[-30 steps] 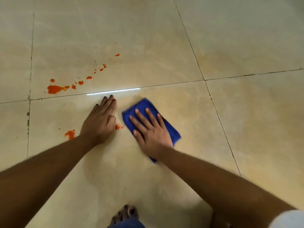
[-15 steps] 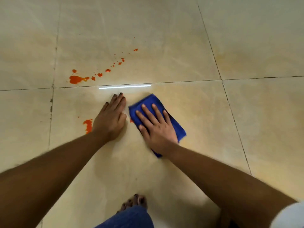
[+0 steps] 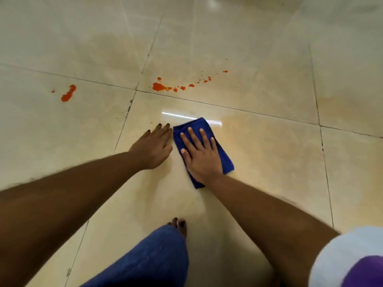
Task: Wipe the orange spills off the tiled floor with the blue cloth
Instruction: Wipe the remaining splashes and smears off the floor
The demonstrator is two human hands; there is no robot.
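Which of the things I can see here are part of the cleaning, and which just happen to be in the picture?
Part of the job:
blue cloth, under the flat right hand
orange splatter trail
orange blob, far left
tiled floor

Just there:
left hand, flat on the tile
bare foot
jeans knee

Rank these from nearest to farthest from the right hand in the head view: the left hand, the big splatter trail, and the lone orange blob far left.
1. left hand, just beside it
2. splatter trail, ahead across the grout line
3. orange blob, far left
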